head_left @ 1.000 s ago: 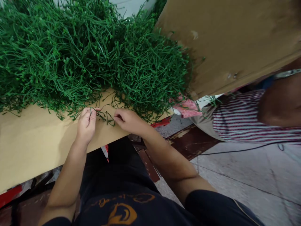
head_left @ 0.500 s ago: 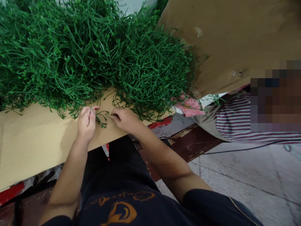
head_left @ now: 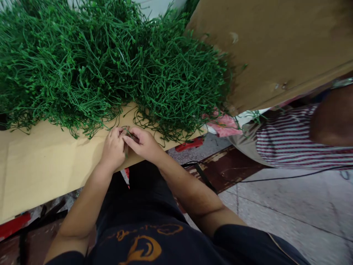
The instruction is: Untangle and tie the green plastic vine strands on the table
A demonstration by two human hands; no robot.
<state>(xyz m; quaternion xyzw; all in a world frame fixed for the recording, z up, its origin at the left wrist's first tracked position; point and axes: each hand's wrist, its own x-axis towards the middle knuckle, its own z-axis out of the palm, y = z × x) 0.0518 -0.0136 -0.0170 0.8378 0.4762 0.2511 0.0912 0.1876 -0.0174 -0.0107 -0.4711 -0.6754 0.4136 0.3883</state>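
My left hand [head_left: 113, 148] and my right hand [head_left: 146, 145] meet over the front part of the tan board [head_left: 46, 158]. Their fingers are closed on a thin green artificial plant stem [head_left: 127, 132], which shows only in small bits between the fingertips. Most of it is hidden by the hands. Just beyond my fingers lies a large heap of green artificial plant stems [head_left: 104, 70], tangled, with small lighter tips. A few loose stems reach over the board near both hands.
A large brown sheet [head_left: 270, 48] rises at the right of the heap. Pink cloth [head_left: 224, 123] lies at the board's right end. A person in a striped top [head_left: 284, 136] sits at the right. A black cable [head_left: 275, 179] crosses above the tiled floor.
My left hand has moved right to meet my right hand. The sprig that showed between them is now mostly covered by fingers. The person at the right has shifted an arm.
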